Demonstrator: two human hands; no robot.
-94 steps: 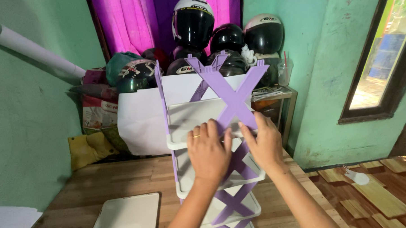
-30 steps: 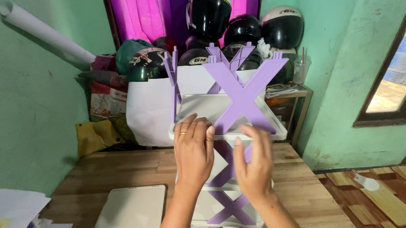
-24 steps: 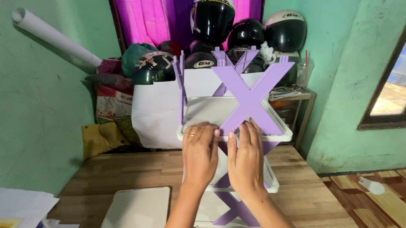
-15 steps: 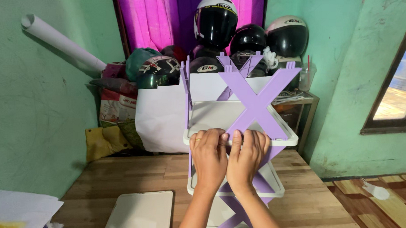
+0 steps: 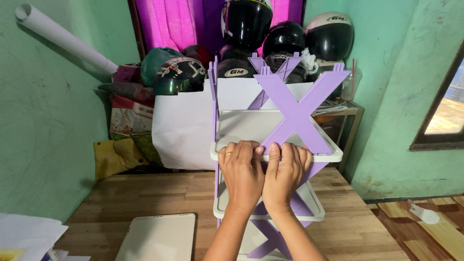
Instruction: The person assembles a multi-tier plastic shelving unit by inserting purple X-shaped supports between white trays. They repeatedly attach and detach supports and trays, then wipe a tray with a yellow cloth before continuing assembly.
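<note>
— What had changed at the rack?

— Three seconds before, the two hands lay apart on the purple cross brace. By this moment the left hand (image 5: 245, 173) and the right hand (image 5: 284, 174) had drawn together, side by side, at the near rim of the top tray (image 5: 242, 127) of the purple-and-white shelf rack (image 5: 272, 147). Both sets of fingers (image 5: 241, 149) were curled over that rim, closed on it, thumbs hidden underneath, I think; the view didn't show them.

— And the meaning?

— I judged it as pressing the tray down onto the cross brace (image 5: 298, 108), seating it.

— Where did the rack stand?

— Upright on the wooden desk (image 5: 137, 194), near its far edge, just before a white board (image 5: 183, 129) and a heap of helmets (image 5: 246, 20).

— Room to move?

— Open desk to the left, save a loose white tray (image 5: 159, 240) at the near edge. To the right the desk ended close beside the rack, with the floor below. The brace's upper prongs stood free.
</note>
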